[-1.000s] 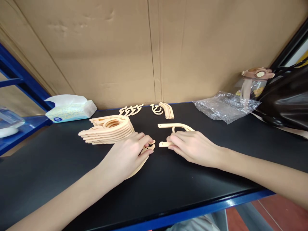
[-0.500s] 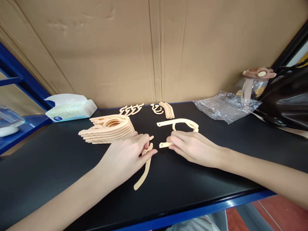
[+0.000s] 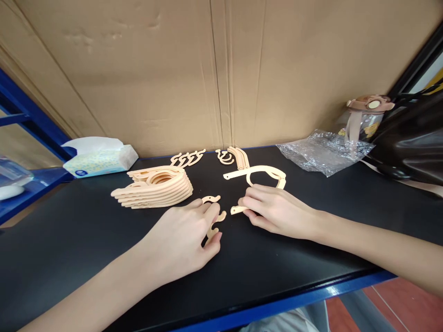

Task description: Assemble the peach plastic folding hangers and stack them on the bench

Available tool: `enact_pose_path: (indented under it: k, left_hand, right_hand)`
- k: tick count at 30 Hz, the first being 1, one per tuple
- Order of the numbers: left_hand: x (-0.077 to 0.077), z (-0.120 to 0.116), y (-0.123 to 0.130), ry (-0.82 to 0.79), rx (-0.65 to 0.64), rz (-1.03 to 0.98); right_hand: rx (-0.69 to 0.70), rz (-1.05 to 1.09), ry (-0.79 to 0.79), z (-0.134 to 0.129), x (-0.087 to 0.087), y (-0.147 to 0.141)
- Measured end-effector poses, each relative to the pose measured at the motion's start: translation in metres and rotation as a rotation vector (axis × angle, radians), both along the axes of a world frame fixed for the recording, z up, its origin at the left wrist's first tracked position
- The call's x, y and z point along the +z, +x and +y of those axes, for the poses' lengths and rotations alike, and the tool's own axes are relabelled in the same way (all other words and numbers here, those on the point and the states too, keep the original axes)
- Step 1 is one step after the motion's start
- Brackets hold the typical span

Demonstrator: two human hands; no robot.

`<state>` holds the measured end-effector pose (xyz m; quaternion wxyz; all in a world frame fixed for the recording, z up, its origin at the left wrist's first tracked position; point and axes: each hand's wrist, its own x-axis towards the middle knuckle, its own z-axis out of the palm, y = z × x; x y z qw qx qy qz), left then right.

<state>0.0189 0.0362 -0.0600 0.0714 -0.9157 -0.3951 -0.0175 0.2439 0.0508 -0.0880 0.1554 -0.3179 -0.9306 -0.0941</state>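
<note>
My left hand (image 3: 188,235) is curled over small cream plastic hanger pieces. A curved piece with a hole (image 3: 210,199) shows beyond its fingertips. A hooked end (image 3: 222,216) sticks out past the index finger, and a notched piece (image 3: 212,233) lies between finger and thumb. My palm hides the rest of them. My right hand (image 3: 273,207) is closed around the near arm of a cream folding hanger frame (image 3: 265,170), whose holed tip (image 3: 236,210) pokes out to the left. The frame's far arm and inner loop show above the knuckles.
A stack of cream hanger frames (image 3: 155,186) sits left of centre. Behind lie several hooks (image 3: 188,158), more hooks (image 3: 225,157) and curved strips (image 3: 239,158). A tissue pack (image 3: 100,157), a crumpled clear bag (image 3: 323,150) and a bottle (image 3: 368,115) stand towards the cardboard wall.
My left hand has moved slightly towards me, and the long curved strip that hung below it is out of sight. More of the small pieces shows. My right hand stays almost still.
</note>
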Motion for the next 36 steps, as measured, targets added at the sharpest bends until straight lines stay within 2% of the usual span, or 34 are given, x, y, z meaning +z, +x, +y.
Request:
enact_pose_path:
  k: [5,9,14,19,27,32,36]
  left_hand:
    - [-0.0002,0.0008,-0.0004,-0.095,-0.045,-0.052]
    - [-0.0045,0.0041,-0.0022,-0.078,-0.074,-0.098]
    - [-0.0069,0.0051,-0.0033,-0.055,-0.037,-0.143]
    - [-0.0070,0.0060,-0.0029,-0.062,-0.052,-0.192]
    - [-0.0076,0.0067,-0.0029,-0.112,0.122,-0.285]
    - [-0.0043,0.0036,-0.0001,-0.109,0.178,-0.318]
    - [-0.0022,0.0014,0.0027,-0.122,0.177,-0.248]
  right_hand:
    - [0.005,0.023,-0.010,0.0018,-0.0011,-0.0002]
    - [0.008,0.019,0.000,0.0030,-0.0018,0.0004]
    - [-0.003,-0.010,0.009,0.0027,-0.0030,0.0007]
    - [-0.010,-0.010,0.004,0.0016,-0.0037,0.0018]
    - [-0.028,0.055,-0.042,-0.0032,-0.0016,0.0008]
    - [-0.013,0.065,-0.024,-0.0044,-0.0018,0.0001]
    - [-0.011,0.072,-0.022,-0.0033,-0.0021,-0.0003]
